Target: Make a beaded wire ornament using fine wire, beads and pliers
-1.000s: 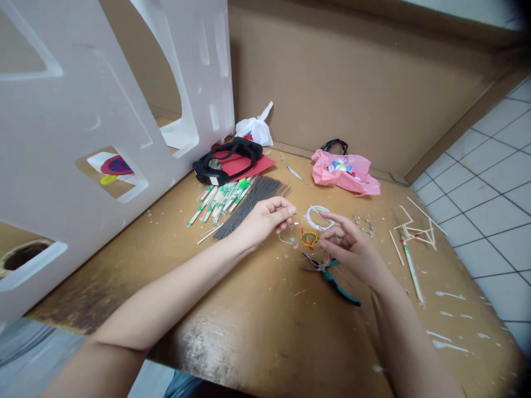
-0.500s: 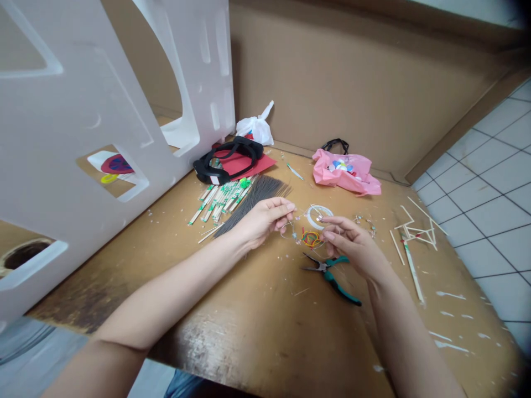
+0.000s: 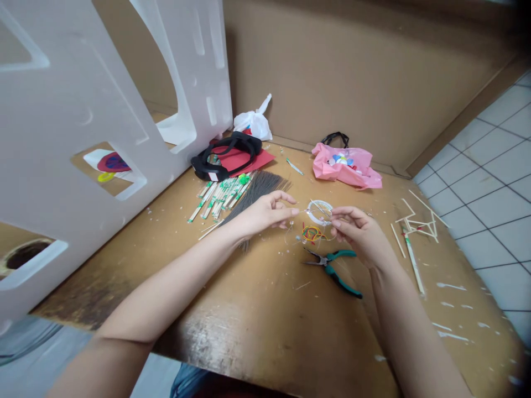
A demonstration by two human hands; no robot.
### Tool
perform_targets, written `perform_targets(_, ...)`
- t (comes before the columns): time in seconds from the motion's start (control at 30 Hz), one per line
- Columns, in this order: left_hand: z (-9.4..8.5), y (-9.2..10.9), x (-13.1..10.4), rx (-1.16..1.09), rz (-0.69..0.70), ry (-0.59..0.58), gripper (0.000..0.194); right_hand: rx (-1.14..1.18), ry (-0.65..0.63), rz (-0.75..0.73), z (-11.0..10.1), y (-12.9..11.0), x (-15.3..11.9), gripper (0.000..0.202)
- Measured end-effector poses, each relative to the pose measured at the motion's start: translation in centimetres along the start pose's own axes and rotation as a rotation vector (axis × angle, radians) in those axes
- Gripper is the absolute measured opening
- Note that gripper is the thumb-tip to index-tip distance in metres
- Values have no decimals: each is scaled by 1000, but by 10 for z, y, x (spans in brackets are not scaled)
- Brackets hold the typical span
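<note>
My left hand (image 3: 279,211) is pinched on a thin clear thread with small beads, which hangs in a loop below its fingers. My right hand (image 3: 350,226) is closed too, its fingertips on the thread's other side and on something thin and pale like a needle. Behind the fingers lies a white ring-shaped spool (image 3: 319,212). Just below it are coiled red, yellow and green rubber bands (image 3: 312,233). Pliers with teal handles (image 3: 337,265) lie with jaws apart, nearer to me, under my right hand. The thread is too fine to follow fully.
Left of centre lie dark thin wires (image 3: 259,190), wrapped chopsticks (image 3: 219,196) and a black headset strap (image 3: 226,155). A pink bag (image 3: 346,168) is at the back, a stick frame (image 3: 418,226) at right. A white plastic panel (image 3: 120,99) stands at left.
My right hand has moved slightly right and its fingers have drawn together. My left fingers have shifted, and the beaded loop hangs lower between the hands.
</note>
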State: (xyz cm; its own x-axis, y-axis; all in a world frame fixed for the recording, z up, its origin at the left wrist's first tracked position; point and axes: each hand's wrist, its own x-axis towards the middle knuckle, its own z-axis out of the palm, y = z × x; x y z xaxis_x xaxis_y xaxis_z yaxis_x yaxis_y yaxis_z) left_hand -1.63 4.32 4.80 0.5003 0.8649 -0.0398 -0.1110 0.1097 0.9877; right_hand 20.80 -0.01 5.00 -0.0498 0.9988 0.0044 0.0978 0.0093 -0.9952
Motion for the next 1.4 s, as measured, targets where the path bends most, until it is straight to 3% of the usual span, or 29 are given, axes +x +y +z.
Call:
perform_targets(0.1, 0, -1, 1, 113, -67, -18, 12, -28, -23, 53, 4, 2, 2, 27)
perform_targets(0.27, -4, -5, 4, 70, -106, -32, 10, -90, -10, 39, 1, 4, 5, 28)
perform_targets(0.37, -10, -7, 6, 38, -95, -55, 14, -296, 21, 43, -2, 8, 3, 27)
perform_targets(0.43, -14, -5, 6, 38, -61, -42, 16, -504, -63, 45, 3, 14, -2, 22)
perform_targets(0.57, -20, -2, 0, 53, -37, -9, 15, -986, -363, -85, 37, 29, -23, 19)
perform_targets(0.77, -14, -15, -24, 5, -129, -58, 21, -1501, -506, -177, 89, 32, -45, 22)
perform_targets(0.87, -12, -24, -30, -17, -154, -65, 23, -1548, -542, -195, 96, 27, -46, 31)
perform_targets(1.0, -18, -30, -26, -66, -115, -30, 26, -1550, -568, -226, 91, 31, -40, 30)
perform_targets(1.2, -24, -24, -17, -41, -37, -33, 28, -1531, -634, -239, 77, 41, -35, 25)
perform_targets(1.4, -19, -14, -12, -43, 1, -22, 23, -1527, -668, -190, 78, 41, -37, 23)
